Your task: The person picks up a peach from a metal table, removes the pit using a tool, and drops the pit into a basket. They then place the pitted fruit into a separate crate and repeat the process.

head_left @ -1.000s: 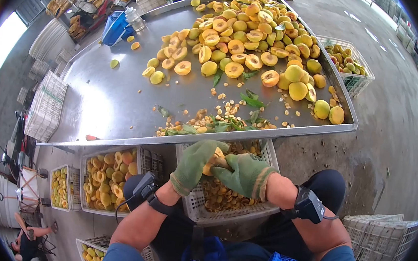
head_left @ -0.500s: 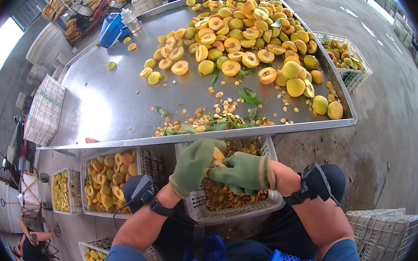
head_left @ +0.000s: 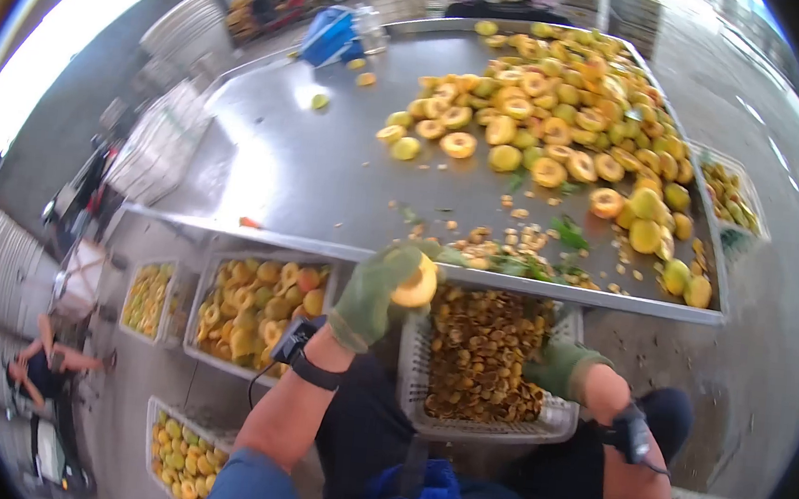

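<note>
A green glove covers my left hand (head_left: 375, 291), which grips a pitted yellow fruit half (head_left: 416, 283) at the table's near edge. My right hand (head_left: 564, 368), also gloved in green, is low over the right side of a white crate (head_left: 414, 384) of brown pits and scraps (head_left: 485, 352); its fingers are blurred and partly hidden. Yellow fruit, whole and halved (head_left: 564, 102), is heaped on the metal table (head_left: 320, 185). Near the table's front edge lie pale kernels and green leaves (head_left: 567, 232).
Left of the pit crate stands a crate of fruit halves (head_left: 256, 308), with smaller fruit crates (head_left: 148, 299) (head_left: 182, 454) beyond. Another fruit crate (head_left: 732, 195) is right of the table. A person (head_left: 48, 361) sits at the far left. A blue container (head_left: 328, 36) lies on the table's far corner.
The hands have moved apart: the left holds a fruit half up to the left, the right has dropped to the crate's right side. The camera view has shifted and tilted.
</note>
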Available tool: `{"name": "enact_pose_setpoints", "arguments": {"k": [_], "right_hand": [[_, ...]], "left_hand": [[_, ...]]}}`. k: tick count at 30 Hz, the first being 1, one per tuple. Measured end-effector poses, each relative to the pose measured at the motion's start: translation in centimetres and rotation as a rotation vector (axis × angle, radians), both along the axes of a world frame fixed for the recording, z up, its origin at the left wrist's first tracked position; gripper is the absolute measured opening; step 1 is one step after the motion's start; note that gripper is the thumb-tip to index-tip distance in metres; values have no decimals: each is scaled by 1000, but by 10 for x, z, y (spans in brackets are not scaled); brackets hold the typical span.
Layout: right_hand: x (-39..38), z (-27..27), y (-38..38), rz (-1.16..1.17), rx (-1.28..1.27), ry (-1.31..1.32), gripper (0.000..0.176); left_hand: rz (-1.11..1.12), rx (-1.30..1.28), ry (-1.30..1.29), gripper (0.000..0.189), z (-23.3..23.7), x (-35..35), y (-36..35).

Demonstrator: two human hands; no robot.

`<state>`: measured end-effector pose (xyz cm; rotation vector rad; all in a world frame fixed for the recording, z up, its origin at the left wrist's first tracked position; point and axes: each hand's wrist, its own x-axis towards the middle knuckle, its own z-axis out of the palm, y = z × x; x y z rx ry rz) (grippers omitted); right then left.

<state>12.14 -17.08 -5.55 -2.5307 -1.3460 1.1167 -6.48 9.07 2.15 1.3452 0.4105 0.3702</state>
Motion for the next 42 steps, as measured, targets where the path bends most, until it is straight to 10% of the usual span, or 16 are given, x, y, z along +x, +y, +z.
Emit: {"name": "enact_pose_setpoints", "arguments": {"k": [3,6,12,16,18,20,24,29,31,32,36,42], "right_hand": [[-19,47,4,-103,-59,332,42],[-25,17,-11,333,147,28,43],[-41,35,1,63,-156,27,45],[-37,0,-6,135,-42,49,50],[-48,39,12,23,-133,62,51],[-45,29,13,35,-151,88,51],[-49,34,13,57,-65,68,48],[-38,19,2,529,139,73,36],[-37,10,-7,825,276,-206,36],[-36,-6,-11,745,255,-228,33],[-37,43,3,19,22,252,43],[-41,52,-11,-113,-42,251,52]], "left_hand": [[278,80,-32,49,-1,-69,61],[685,280,18,44,-83,-159,152],[915,-3,351,35,-170,-244,227],[849,767,657,28,-232,-285,319],[946,822,446,27,-200,-269,297],[1031,245,302,28,-179,-258,296],[1017,469,319,29,-167,-243,275],[804,1216,213,34,-134,-194,263],[659,985,128,36,-53,-107,195],[615,535,124,36,-20,-70,157],[256,1112,90,26,-17,70,105],[187,1329,45,53,-49,269,24]]}}
